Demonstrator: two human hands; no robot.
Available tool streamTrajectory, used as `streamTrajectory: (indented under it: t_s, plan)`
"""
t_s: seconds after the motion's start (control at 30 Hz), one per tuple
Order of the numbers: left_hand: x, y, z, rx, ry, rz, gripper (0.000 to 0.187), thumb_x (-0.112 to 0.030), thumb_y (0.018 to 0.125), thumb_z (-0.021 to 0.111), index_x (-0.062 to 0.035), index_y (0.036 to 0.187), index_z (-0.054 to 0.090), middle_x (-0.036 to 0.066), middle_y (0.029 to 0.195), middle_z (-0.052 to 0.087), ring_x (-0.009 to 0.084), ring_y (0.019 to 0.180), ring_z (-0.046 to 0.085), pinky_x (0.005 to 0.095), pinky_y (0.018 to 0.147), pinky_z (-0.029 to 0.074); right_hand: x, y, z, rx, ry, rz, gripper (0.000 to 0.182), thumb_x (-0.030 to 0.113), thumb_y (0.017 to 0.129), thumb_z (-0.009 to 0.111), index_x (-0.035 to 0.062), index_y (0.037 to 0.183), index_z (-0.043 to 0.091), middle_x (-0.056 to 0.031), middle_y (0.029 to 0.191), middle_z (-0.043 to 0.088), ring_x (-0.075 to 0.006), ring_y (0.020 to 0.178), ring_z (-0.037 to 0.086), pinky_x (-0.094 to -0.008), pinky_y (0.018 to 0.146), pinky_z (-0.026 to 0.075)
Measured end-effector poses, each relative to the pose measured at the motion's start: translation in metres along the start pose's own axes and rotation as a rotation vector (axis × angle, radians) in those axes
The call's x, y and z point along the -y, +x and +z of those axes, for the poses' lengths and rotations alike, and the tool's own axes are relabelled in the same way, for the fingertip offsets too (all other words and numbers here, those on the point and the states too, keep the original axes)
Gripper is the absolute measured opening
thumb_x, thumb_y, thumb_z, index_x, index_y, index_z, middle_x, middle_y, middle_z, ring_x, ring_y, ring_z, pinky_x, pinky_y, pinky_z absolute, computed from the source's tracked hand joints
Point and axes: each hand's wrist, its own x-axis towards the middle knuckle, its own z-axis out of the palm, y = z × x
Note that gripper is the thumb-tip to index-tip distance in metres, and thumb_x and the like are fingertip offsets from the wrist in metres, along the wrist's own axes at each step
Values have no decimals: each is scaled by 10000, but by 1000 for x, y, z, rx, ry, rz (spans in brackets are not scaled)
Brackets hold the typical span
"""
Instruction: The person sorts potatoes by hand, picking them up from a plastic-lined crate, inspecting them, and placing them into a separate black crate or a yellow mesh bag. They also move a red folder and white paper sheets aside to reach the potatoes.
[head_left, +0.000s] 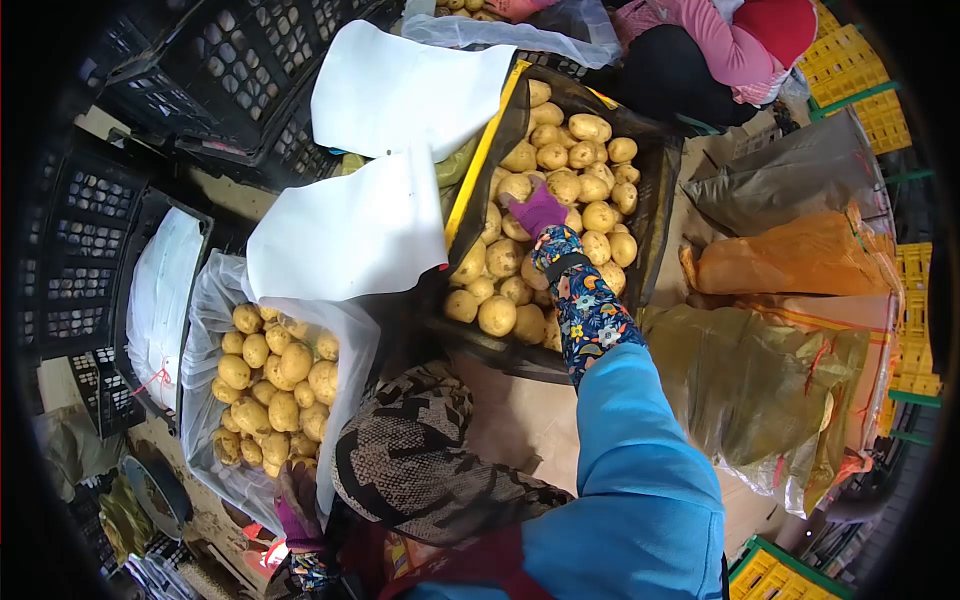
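Observation:
My right hand (538, 208), in a purple glove, reaches into a crate with a dark mesh lining (655, 210) full of potatoes. Its thumb and fingers are around a potato (515, 187) near the left side of the pile. At the bottom left, my left hand (296, 508), also gloved, rests by the near edge of a second crate lined with clear plastic (350, 345). The left fingers are stretched out beside the potatoes (262, 415) in that crate, with nothing visibly held.
White sheets (345, 235) cover things between the crates. Black plastic crates (240, 65) are stacked at upper left. Filled-looking mesh bags (790, 260) lie on the right, with yellow crates (915, 310) beyond. Another person in pink (725, 45) crouches at the top right.

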Motion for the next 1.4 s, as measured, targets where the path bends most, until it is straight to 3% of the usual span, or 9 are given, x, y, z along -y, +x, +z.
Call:
streamTrajectory:
  t_s: [0.03,0.17,0.47,0.6,0.7,0.9,1.07,1.23,1.4]
  plan:
    - [-7,-1,-1,50,401,207,467,-367,1010,445,-41,1345,457,116,1246,581,216,1047,607,315,884,485,4,-2,-2,31,-72,-3,821,635,777,612,174,1416,381,-168,1235,614,-311,1166,580,-467,1011,397]
    - [-23,5,12,-28,-783,-299,404,-282,1023,421,-3,1312,459,102,1162,603,192,1032,613,276,870,491,26,-7,-2,-11,-108,136,905,656,716,650,120,1399,398,-181,1246,612,-321,1173,579,-465,1049,360]
    - [-2,-4,3,-87,-721,-374,438,-265,1026,403,-6,1379,411,159,1257,567,214,1102,599,297,887,508,28,-8,-18,-96,-191,186,902,491,705,771,124,1432,384,-139,1394,485,-311,1307,455,-520,1045,367]
    - [15,-8,4,23,-93,41,424,-148,999,450,25,1380,386,204,1268,543,272,1110,602,342,890,514,43,4,-32,30,-669,-46,685,484,787,678,112,1341,524,-97,1357,529,-281,1255,503,-511,1047,354]
    - [19,-3,3,35,200,265,421,-110,973,478,47,1358,411,205,1238,553,285,1095,607,350,897,507,49,36,-10,137,-243,-60,566,541,785,649,149,1192,618,-118,1193,646,-296,1174,573,-478,1036,351]
    - [3,-2,4,79,-5,46,424,-84,956,474,62,1350,421,208,1238,558,276,1108,611,335,919,492,52,69,57,-12,-384,-13,295,307,855,557,216,1121,645,-121,1082,677,-292,1047,627,-473,914,388]
    - [12,0,4,107,-204,-98,465,-188,990,442,44,1387,376,228,1316,520,291,1168,580,353,983,467,35,23,3,-285,6,-163,616,501,659,747,163,1150,594,-104,1032,658,-306,1070,561,-482,958,354]
    - [26,1,9,104,-622,-294,528,-342,1037,335,25,1417,333,246,1362,475,307,1224,535,377,1040,440,-72,4,-62,-880,-157,-210,560,409,733,734,162,1210,573,-96,1122,572,-290,1144,502,-494,958,368]
    - [18,1,9,143,-310,-113,487,-239,1022,376,37,1419,324,244,1330,493,302,1180,567,366,999,480,-152,3,-59,-287,-594,144,470,458,876,558,183,1257,573,-129,1414,477,-299,1368,363,-547,1090,255]
